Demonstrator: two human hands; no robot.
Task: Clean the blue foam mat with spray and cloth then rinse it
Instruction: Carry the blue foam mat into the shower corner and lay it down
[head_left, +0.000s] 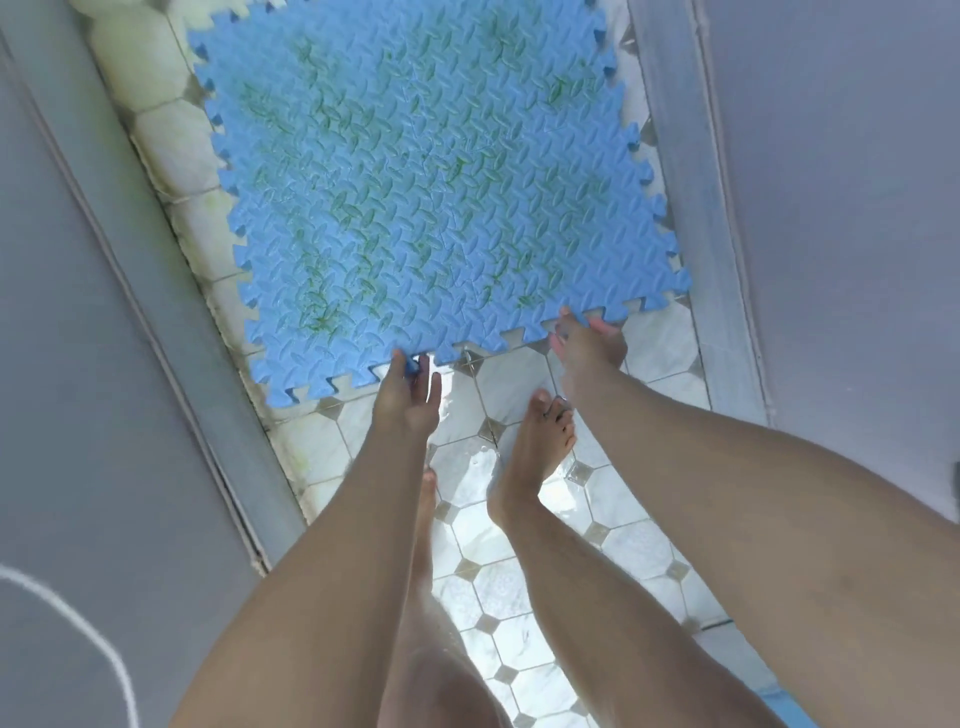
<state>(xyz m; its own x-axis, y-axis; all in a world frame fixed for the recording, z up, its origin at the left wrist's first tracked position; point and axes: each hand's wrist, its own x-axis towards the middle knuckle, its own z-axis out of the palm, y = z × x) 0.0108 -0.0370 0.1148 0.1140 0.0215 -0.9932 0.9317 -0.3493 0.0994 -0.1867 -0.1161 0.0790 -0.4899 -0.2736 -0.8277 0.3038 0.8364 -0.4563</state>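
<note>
The blue foam mat (426, 192) is a large interlocking tile with a toothed edge and a raised leaf pattern, smeared with green stains. It lies over the white tiled floor between two grey walls, its near edge lifted slightly. My left hand (408, 397) pinches the near edge left of the middle, thumb on top. My right hand (587, 345) grips the near edge close to the right corner. No spray bottle or cloth is in view.
The narrow floor (524, 587) has wet white octagonal tiles with small grey insets. My bare right foot (530, 457) stands just behind the mat, the other foot (427, 519) partly hidden under my left arm. Grey walls (104, 415) close in on both sides.
</note>
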